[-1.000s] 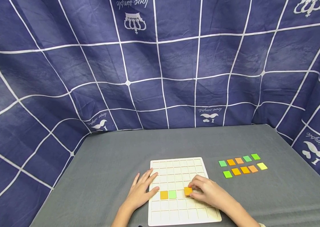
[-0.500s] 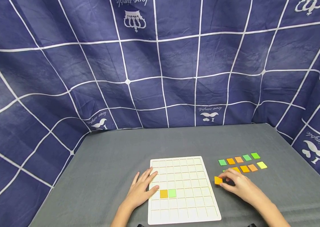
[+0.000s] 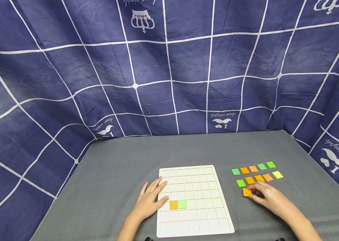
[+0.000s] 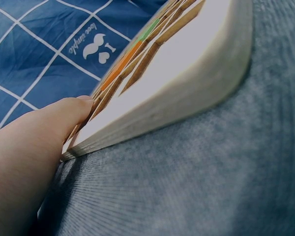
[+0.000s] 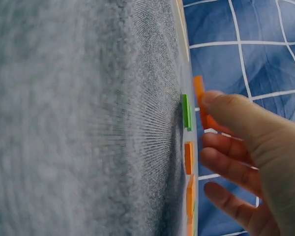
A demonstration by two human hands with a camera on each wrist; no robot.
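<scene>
My left hand (image 3: 148,204) rests with spread, straight fingers on the left edge of a pale gridded board (image 3: 193,227). In the left wrist view its thumb (image 4: 73,113) lies on the board's rim. An orange tile (image 3: 173,205) and a light green tile (image 3: 182,204) sit side by side in one row of the grid. To the right of the board, my right hand (image 3: 273,201) pinches another orange tile (image 3: 246,192) between thumb and fingers, just in front of the loose tiles. The right wrist view shows this pinched tile (image 5: 199,93) held above the table surface.
Two rows of loose square tiles lie right of the board, among them a bright green tile (image 3: 240,183), a yellow tile (image 3: 277,174) and an orange tile (image 3: 244,170). Grey cloth (image 3: 127,157) covers the table. A blue checked curtain (image 3: 187,63) hangs behind and at the sides.
My right hand has carried the orange tile from over the board's grid rightwards, off the board, to the front of the loose tiles. The left hand has stayed in place.
</scene>
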